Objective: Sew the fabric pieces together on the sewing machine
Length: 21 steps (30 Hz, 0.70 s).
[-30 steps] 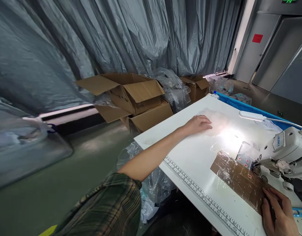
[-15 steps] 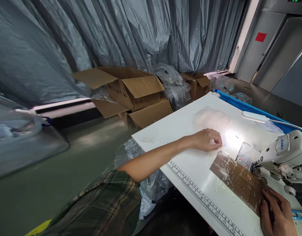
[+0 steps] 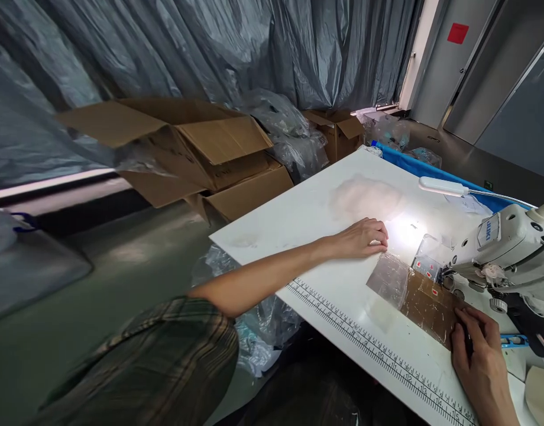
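resting parted fingers of the right hand (image 3: pixel 479 355) on the brown strip (image 3: pixel 425 305), likely to steady it between the surface's ruled edge (image 3: pixel 376 349) and sewing machine (image 3: pixel 498 245); holding the left hand (image 3: pixel 365 238) curled narrow by the clear film (image 3: pixel 387 283), can't tell whether pinching.

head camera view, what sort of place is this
Probably a sewing workshop: a white, rounded sewing machine stands at a flat white worktable with a printed black ruler scale, and open brown cardboard boxes sit nearby.
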Motion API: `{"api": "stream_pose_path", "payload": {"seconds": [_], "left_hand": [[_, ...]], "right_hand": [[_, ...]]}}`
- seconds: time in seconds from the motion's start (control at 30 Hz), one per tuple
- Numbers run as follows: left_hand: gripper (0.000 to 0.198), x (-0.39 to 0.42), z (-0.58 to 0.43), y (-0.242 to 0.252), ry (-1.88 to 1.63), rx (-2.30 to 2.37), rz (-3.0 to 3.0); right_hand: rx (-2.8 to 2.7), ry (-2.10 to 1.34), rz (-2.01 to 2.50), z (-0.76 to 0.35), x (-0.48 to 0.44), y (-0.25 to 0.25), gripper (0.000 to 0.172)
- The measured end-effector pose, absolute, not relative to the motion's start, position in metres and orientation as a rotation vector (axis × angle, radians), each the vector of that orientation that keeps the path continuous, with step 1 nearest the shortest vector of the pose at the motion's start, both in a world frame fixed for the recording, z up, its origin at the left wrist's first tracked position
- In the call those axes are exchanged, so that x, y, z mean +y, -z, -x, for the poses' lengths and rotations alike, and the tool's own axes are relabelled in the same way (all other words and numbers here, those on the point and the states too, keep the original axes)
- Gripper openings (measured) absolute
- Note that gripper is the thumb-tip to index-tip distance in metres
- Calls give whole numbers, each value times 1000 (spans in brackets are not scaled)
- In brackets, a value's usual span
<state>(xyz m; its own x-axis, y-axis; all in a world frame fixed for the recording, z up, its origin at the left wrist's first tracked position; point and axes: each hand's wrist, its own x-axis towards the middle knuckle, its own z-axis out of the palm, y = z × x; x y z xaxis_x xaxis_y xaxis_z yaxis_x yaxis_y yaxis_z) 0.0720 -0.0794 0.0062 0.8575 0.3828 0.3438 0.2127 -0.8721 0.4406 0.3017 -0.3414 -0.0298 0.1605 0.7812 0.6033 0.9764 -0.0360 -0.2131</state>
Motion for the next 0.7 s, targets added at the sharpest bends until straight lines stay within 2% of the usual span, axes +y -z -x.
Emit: {"api": "stream_pose_path", "payload": {"seconds": [0.23, 0.33, 0.43, 0.5, 0.7], "left_hand": [[7, -104, -77, -26, -668, 449, -2284], [11, -133, -81, -41, -569, 361, -2092], [15, -167, -85, -53, -431, 216, -1946], [14, -183, -87, -60, -368, 116, -1942], [20, -168, -88, -76, -460, 188, -2118]], "right_hand": [[-1607, 303, 1757, -290, -344, 12, 28], [-1606, -72, 1710, -277, -346, 2, 34], [-1596, -533, 1643, -259, -344, -5, 55], [-1540, -705, 1611, -247, -342, -8, 65], [-1337, -1038, 1495, -247, -332, -15, 56]]}}
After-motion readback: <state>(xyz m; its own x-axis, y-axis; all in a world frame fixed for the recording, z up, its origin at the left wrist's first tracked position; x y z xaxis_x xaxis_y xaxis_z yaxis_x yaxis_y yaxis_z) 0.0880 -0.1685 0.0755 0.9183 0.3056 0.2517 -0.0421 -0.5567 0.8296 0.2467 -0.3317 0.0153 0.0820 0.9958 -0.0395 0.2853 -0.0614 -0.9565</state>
